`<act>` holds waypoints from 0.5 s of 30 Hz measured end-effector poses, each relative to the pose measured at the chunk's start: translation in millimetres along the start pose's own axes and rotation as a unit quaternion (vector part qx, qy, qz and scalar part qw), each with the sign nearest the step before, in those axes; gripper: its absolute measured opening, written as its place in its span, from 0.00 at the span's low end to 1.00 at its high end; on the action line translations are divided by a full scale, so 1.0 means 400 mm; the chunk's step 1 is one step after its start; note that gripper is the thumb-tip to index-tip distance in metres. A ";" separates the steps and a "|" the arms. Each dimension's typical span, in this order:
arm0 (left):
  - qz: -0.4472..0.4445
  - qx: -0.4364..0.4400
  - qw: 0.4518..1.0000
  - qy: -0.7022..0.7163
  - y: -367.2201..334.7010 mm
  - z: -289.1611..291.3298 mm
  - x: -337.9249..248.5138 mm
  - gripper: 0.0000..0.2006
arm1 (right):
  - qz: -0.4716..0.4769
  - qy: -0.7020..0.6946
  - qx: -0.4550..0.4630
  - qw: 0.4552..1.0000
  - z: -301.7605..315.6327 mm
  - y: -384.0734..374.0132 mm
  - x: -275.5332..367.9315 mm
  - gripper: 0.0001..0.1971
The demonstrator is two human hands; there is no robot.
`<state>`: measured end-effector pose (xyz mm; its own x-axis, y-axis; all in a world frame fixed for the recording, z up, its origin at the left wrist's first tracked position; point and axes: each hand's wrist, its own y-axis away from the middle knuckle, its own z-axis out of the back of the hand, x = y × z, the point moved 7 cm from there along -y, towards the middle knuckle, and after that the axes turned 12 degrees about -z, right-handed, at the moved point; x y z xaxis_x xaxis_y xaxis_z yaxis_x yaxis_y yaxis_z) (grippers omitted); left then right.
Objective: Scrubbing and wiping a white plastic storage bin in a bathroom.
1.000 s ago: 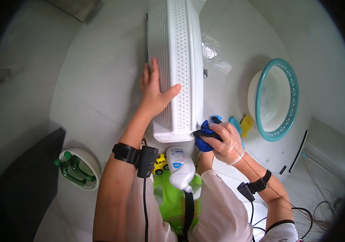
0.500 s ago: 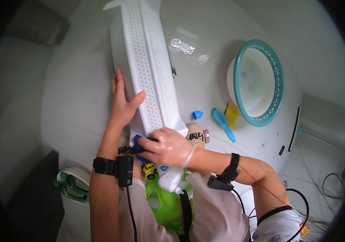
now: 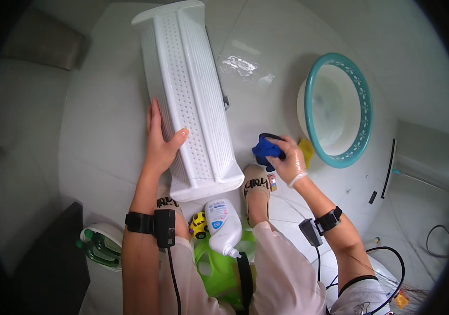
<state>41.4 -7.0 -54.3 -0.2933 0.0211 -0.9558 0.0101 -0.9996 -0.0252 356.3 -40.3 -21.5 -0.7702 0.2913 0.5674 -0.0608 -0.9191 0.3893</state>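
A long white plastic piece (image 3: 208, 100) with ribbed sides and a strip of small holes stretches away from me on the floor. My left hand (image 3: 162, 144) grips its left edge, thumb on top and fingers down the side. To the right of its near end, just above the floor, my right hand (image 3: 289, 160) in a clear glove pinches a crumpled blue cloth (image 3: 267, 149) with dark parts. A white bottle (image 3: 223, 223) lies at the piece's near end, its nozzle toward me. The blue brush and blue cap seen earlier are hidden around my right hand.
A white basin (image 3: 334, 105) with a teal rim stands at the right, a yellow sponge (image 3: 306, 151) beside it. Near my feet are a yellow toy car (image 3: 198, 224) and a small colourful item (image 3: 272, 182). A white tub with green handles (image 3: 101, 247) sits lower left. Water shines on the floor (image 3: 239, 64).
My right hand has moved from the near end of the white piece out to the right, carrying the blue cloth. My left hand stays on the piece's left edge.
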 end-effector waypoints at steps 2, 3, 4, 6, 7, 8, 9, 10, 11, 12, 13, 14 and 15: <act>0.009 0.005 1.000 -0.004 0.005 -0.002 0.004 0.51 | -0.011 -0.075 0.049 0.996 0.005 0.009 0.023 0.24; 0.007 0.000 1.000 -0.003 0.003 0.000 -0.002 0.51 | -0.019 -0.146 0.093 0.985 0.006 0.017 0.059 0.23; 0.005 -0.007 1.000 -0.006 0.000 0.007 -0.004 0.51 | 0.031 -0.184 0.109 0.976 -0.005 0.037 0.105 0.24; 0.005 -0.011 1.000 0.002 0.004 0.013 0.008 0.51 | 0.130 -0.130 0.149 0.972 -0.023 0.065 0.208 0.24; 0.005 -0.016 1.000 0.019 0.004 0.006 0.013 0.51 | 0.175 -0.097 0.151 0.968 -0.035 0.078 0.248 0.23; 0.002 -0.011 1.000 0.020 0.005 -0.002 0.015 0.51 | 0.186 -0.066 0.165 0.966 -0.053 0.086 0.268 0.22; 0.002 -0.013 1.000 0.021 0.003 0.001 0.011 0.51 | 0.199 -0.037 0.178 0.963 -0.065 0.091 0.286 0.21; 0.003 -0.014 1.000 0.021 0.002 0.006 0.007 0.52 | 0.200 -0.054 0.160 0.965 -0.071 0.084 0.275 0.20; -0.001 -0.011 1.000 0.019 0.002 0.007 0.005 0.52 | 0.200 -0.057 0.155 0.966 -0.080 0.069 0.257 0.20; -0.001 -0.009 1.000 0.019 0.006 0.004 0.011 0.52 | 0.147 -0.006 0.148 0.978 -0.091 0.031 0.208 0.20; -0.004 -0.007 1.000 0.020 0.002 0.003 0.008 0.52 | 0.093 0.044 0.137 0.985 -0.091 -0.004 0.161 0.20; -0.009 -0.005 1.000 0.020 0.001 0.001 0.005 0.52 | 0.041 0.088 0.132 0.986 -0.090 -0.032 0.111 0.20; -0.002 -0.007 0.999 0.033 0.001 -0.004 0.009 0.52 | -0.012 0.129 0.128 0.983 -0.091 -0.057 0.055 0.20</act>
<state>41.8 -7.2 -58.0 -0.2292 0.0275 -0.9730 0.0232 -0.9992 -0.0337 317.6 -22.5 -44.4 -0.9083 0.2044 0.3650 0.0553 -0.8062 0.5891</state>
